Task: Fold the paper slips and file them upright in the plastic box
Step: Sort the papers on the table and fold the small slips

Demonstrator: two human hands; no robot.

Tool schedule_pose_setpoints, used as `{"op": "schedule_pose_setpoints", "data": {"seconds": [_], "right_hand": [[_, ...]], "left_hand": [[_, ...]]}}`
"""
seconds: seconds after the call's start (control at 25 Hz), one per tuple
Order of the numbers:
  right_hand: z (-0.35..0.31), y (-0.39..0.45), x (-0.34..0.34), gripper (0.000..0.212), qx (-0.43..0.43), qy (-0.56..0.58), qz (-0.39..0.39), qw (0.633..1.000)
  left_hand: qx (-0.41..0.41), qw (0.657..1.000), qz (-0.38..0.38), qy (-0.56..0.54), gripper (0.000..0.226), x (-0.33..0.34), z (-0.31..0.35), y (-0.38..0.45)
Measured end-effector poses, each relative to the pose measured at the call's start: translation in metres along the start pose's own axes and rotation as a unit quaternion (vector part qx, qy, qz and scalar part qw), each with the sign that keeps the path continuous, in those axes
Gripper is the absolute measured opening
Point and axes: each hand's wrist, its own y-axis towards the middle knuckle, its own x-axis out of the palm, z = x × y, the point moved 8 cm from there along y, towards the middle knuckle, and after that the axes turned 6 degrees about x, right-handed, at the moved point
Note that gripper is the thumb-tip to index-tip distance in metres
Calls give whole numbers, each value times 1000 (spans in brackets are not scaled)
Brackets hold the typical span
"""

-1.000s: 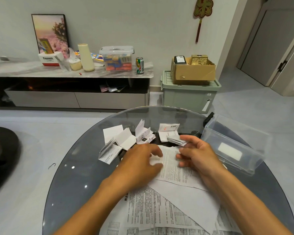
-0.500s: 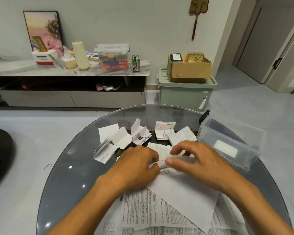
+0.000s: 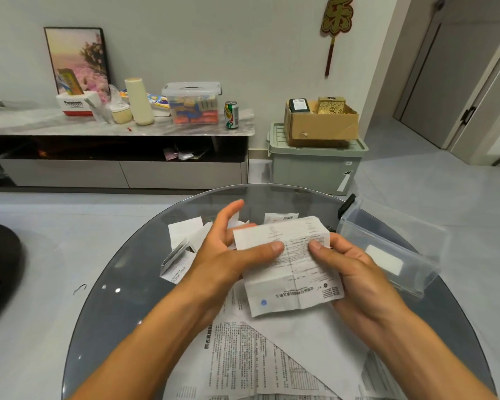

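A round glass table (image 3: pixel 104 298) carries the work, w/ printed sheets (image 3: pixel 243 362) spread at the near edge, presumably as stock to be folded. The clear plastic box (image 3: pixel 393 246) is set open at the right, within reach for filing; no slips can be made out inside. Folded slips (image 3: pixel 182 249) are parked left-centre, not yet filed. One paper slip (image 3: pixel 292 264) is held above the table, creases showing: pinched by the left hand (image 3: pixel 228 255) under its thumb, fingers spread, and by the right hand (image 3: pixel 355 272) thumb on top, prob. to square the next fold. Far off, a cabinet (image 3: pixel 119 168) is seen against the wall.
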Motion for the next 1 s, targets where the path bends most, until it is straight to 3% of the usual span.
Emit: {"op": "schedule_pose_setpoints", "data": {"seconds": [0.16,0.28,0.36,0.4,0.48,0.6,0.64,0.72,0.76,0.84,0.92,1.0], "right_hand": [[-1,0,-1,35,-10,23,1,1000],[-8,0,-4,45,-46,-3,15,999],[-19,-3,-10,50,-96,-147,53,983],[-25,-4,-11,47,-120,-252,70,958],[-29,-5,-7,34,-132,-347,48,927],[-17,-4,0,30,-55,-179,-42,981],[-14,-3,1,31,-32,-124,-50,990],[-8,-1,1,30,-6,-82,-51,995],[-4,0,2,29,-1,-88,-46,995],[3,1,3,25,-5,-129,-21,991],[3,0,0,17,-25,-160,24,986],[-1,-1,-5,16,-61,-203,69,975]], "left_hand": [[72,989,-49,120,97,11,9,-3],[95,988,-30,116,67,9,14,-2],[83,989,-12,118,39,4,13,0],[69,992,-19,101,31,3,11,0],[27,997,-56,40,30,6,7,0],[-20,996,-71,-45,35,9,7,-1],[-6,999,-53,-5,38,5,6,1],[34,980,-8,195,45,-1,7,-1],[41,970,6,238,41,2,7,-3],[11,990,-37,135,22,16,0,-7],[-16,995,-85,57,29,28,-4,-11],[11,992,-87,86,18,28,-3,-10]]}}
